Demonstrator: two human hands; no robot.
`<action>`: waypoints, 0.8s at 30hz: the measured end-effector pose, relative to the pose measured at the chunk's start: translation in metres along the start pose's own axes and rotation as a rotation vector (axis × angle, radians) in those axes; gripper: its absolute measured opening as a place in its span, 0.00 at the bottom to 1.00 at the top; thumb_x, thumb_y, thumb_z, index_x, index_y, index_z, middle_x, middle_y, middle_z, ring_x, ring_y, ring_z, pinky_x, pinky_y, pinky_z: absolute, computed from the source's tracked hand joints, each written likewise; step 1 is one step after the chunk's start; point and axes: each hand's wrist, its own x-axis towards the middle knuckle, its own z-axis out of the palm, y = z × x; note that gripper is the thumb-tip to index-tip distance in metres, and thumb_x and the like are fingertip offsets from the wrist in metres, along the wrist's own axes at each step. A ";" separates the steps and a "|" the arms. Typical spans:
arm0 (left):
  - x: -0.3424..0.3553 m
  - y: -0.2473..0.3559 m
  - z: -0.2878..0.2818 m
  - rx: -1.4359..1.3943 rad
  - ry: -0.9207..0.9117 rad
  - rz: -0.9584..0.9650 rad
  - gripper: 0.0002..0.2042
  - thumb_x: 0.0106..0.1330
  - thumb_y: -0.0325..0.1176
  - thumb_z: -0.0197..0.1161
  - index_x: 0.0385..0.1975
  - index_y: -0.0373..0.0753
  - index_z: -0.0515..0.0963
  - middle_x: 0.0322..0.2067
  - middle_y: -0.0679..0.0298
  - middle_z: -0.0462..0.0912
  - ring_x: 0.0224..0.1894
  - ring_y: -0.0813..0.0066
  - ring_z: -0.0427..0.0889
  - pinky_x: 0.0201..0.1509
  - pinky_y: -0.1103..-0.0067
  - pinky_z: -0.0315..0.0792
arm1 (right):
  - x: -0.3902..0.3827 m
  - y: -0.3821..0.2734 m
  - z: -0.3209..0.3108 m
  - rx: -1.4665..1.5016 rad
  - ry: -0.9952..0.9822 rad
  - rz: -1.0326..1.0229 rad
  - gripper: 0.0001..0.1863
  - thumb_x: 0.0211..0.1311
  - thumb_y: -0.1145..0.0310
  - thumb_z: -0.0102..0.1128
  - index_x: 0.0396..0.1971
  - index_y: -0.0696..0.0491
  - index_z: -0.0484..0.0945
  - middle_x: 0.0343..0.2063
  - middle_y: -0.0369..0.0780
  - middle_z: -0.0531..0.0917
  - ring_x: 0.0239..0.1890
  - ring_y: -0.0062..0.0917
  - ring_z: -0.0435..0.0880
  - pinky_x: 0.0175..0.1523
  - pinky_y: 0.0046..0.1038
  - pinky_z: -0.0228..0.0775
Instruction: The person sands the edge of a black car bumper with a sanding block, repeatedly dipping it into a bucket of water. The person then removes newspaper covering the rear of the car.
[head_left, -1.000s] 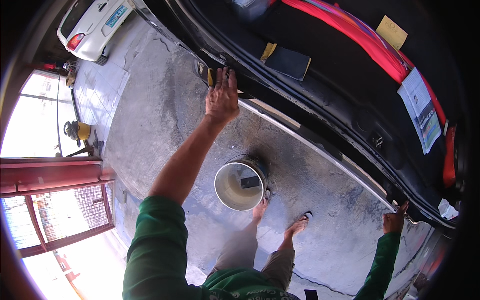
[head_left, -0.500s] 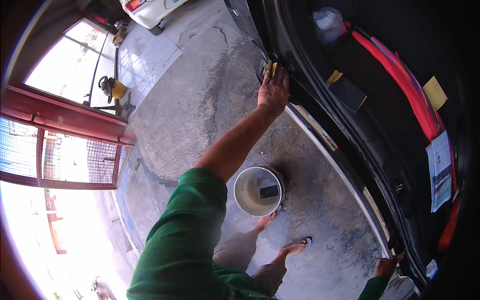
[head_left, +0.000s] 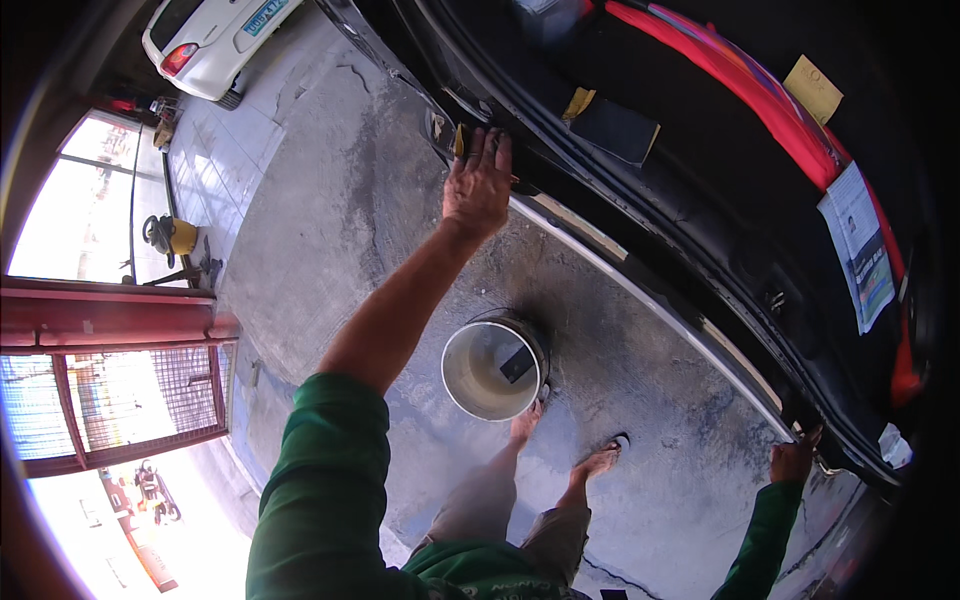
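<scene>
View swung; hand spots unchanged, so same stretch. Left hand (head_left: 477,195): fingers straight beside yellow-edged sheet (head_left: 459,140), car panel's (head_left: 667,284) upper-left end. Right hand (head_left: 792,460): panel's lower-right end. Both grips: can't tell.

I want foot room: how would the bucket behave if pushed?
The bucket would probably slosh, given what looks like cloudy water inside. That liquid likely adds weight, so it may resist a light push. The dark block inside might shift.
</scene>
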 end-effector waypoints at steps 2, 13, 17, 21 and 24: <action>0.017 -0.039 -0.005 0.193 0.018 0.049 0.34 0.67 0.26 0.60 0.74 0.32 0.61 0.76 0.51 0.62 0.80 0.54 0.57 0.82 0.59 0.53 | 0.000 -0.004 0.006 0.060 0.026 -0.032 0.10 0.55 0.65 0.77 0.32 0.55 0.90 0.79 0.60 0.43 0.80 0.58 0.47 0.80 0.47 0.52; 0.012 -0.012 0.000 0.146 -0.164 -0.051 0.42 0.63 0.26 0.63 0.77 0.28 0.51 0.77 0.42 0.55 0.81 0.45 0.52 0.83 0.62 0.52 | -0.009 -0.001 0.013 0.117 0.150 -0.085 0.07 0.56 0.68 0.76 0.29 0.55 0.89 0.81 0.56 0.41 0.80 0.57 0.48 0.77 0.44 0.60; 0.024 -0.065 -0.019 0.294 -0.140 0.219 0.42 0.62 0.25 0.62 0.77 0.29 0.52 0.78 0.44 0.56 0.81 0.49 0.53 0.80 0.62 0.59 | -0.011 -0.003 0.007 0.148 0.109 -0.080 0.07 0.55 0.68 0.76 0.29 0.54 0.90 0.80 0.57 0.41 0.80 0.57 0.48 0.77 0.44 0.60; 0.008 0.008 -0.014 0.050 -0.180 -0.143 0.41 0.61 0.23 0.58 0.77 0.28 0.51 0.78 0.43 0.53 0.81 0.49 0.51 0.81 0.62 0.59 | -0.007 -0.012 0.007 0.124 0.124 -0.072 0.07 0.54 0.68 0.77 0.30 0.54 0.91 0.80 0.58 0.42 0.80 0.58 0.48 0.78 0.44 0.59; -0.042 0.090 0.003 -0.198 0.052 0.135 0.40 0.57 0.19 0.59 0.74 0.23 0.56 0.74 0.34 0.60 0.78 0.41 0.59 0.80 0.58 0.61 | -0.008 -0.019 0.001 0.116 0.099 -0.006 0.07 0.53 0.68 0.77 0.30 0.54 0.91 0.80 0.59 0.42 0.80 0.60 0.48 0.78 0.44 0.58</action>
